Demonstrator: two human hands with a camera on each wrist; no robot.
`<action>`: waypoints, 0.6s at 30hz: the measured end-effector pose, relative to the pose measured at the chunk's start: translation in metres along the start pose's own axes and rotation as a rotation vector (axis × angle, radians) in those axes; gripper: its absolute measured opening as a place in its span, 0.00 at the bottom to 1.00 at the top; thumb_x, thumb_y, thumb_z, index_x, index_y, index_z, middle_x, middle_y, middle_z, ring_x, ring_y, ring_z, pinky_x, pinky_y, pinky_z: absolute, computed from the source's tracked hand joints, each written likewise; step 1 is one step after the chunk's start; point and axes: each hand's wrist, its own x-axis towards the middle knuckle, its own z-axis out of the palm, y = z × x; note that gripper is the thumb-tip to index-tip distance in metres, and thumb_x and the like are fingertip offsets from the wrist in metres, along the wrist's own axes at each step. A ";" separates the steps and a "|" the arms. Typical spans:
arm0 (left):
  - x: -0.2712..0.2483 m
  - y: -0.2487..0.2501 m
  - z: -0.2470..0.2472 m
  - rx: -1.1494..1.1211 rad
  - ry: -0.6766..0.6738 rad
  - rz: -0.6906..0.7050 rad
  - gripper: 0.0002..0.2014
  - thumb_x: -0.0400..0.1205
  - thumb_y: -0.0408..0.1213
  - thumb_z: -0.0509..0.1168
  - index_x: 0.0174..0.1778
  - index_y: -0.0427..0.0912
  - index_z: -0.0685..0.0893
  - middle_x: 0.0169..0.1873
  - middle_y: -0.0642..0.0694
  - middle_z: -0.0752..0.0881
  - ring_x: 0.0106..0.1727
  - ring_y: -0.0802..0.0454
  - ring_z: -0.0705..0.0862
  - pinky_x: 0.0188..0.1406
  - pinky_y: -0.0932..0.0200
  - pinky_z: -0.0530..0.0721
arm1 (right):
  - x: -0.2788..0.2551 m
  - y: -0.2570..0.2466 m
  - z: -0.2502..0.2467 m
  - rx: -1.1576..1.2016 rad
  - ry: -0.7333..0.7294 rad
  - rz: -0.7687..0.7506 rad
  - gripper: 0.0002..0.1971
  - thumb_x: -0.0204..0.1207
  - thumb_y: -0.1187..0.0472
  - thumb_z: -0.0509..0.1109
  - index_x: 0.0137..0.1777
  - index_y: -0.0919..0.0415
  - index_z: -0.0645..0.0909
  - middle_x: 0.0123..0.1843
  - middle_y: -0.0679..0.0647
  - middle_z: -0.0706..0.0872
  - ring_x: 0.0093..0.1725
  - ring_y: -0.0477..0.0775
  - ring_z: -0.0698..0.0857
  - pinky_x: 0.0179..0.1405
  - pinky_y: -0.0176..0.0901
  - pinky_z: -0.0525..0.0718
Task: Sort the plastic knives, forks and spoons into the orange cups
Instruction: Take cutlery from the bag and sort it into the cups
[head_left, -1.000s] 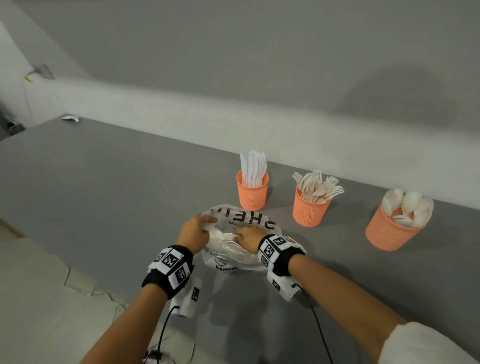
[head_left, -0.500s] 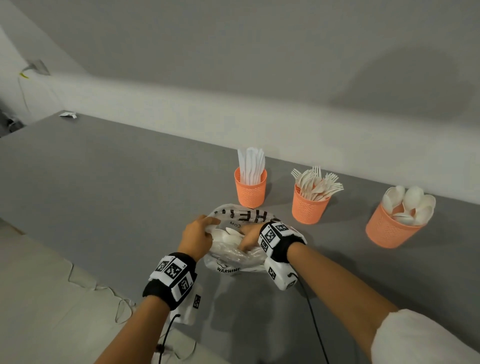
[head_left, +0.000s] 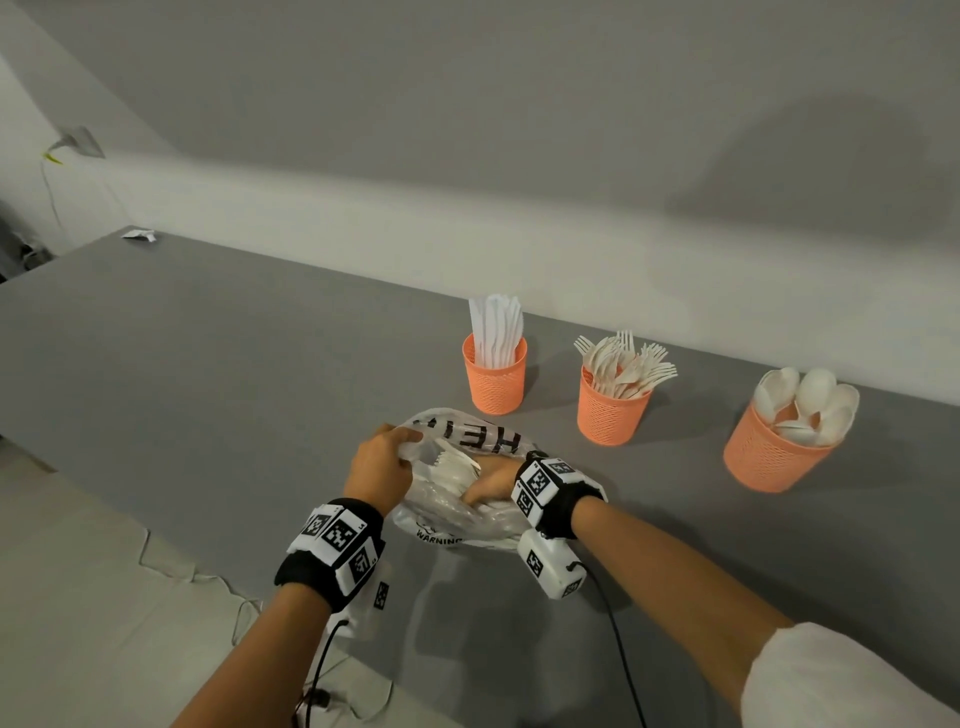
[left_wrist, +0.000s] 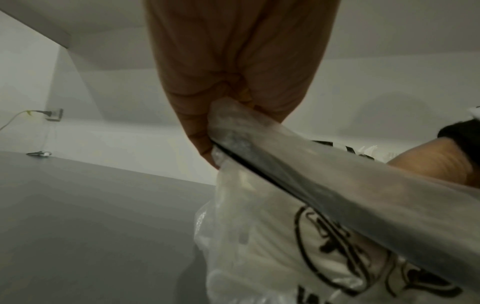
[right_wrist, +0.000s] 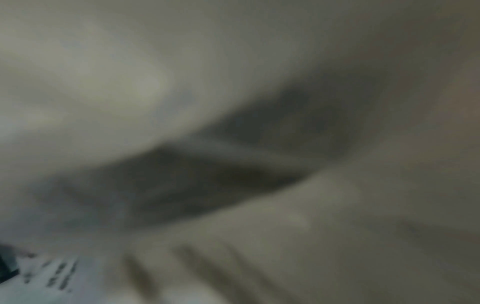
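Item: translucent white plastic bag with black lettering (head_left: 467, 441), on grey tabletop (head_left: 208, 364), near side of the orange mesh cup of white plastic knives (head_left: 494, 378). Contents: loose white plastic cutlery (head_left: 457, 460).

Left hand (head_left: 382, 467): grip pinched on bag rim, holding the mouth up.

Right hand (head_left: 491, 486): inside bag; grip state cannot be told.

Orange mesh cup of forks (head_left: 613, 410) and orange mesh cup of spoons (head_left: 774, 452): right of knife cup.

Risk: tangled pieces may come out together and spill; a blind grab could mis-sort.
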 end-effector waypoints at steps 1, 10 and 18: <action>0.001 0.000 0.000 0.003 0.001 -0.010 0.21 0.77 0.18 0.56 0.62 0.37 0.83 0.60 0.37 0.81 0.59 0.37 0.81 0.57 0.56 0.76 | -0.005 -0.001 0.001 0.008 0.014 -0.009 0.31 0.68 0.60 0.75 0.72 0.56 0.73 0.68 0.57 0.81 0.68 0.60 0.78 0.72 0.49 0.71; 0.006 0.001 -0.010 0.041 -0.051 -0.084 0.20 0.77 0.22 0.58 0.63 0.39 0.82 0.64 0.38 0.80 0.65 0.39 0.78 0.64 0.54 0.75 | -0.023 -0.006 -0.001 -0.088 0.158 -0.042 0.21 0.72 0.61 0.72 0.66 0.62 0.78 0.64 0.61 0.83 0.63 0.61 0.82 0.61 0.45 0.77; 0.010 0.006 -0.014 0.076 -0.074 -0.133 0.18 0.80 0.27 0.56 0.64 0.43 0.80 0.65 0.41 0.82 0.65 0.40 0.79 0.64 0.53 0.75 | -0.030 -0.006 -0.002 -0.034 0.229 -0.087 0.22 0.72 0.56 0.73 0.65 0.60 0.78 0.61 0.59 0.85 0.59 0.60 0.84 0.55 0.45 0.80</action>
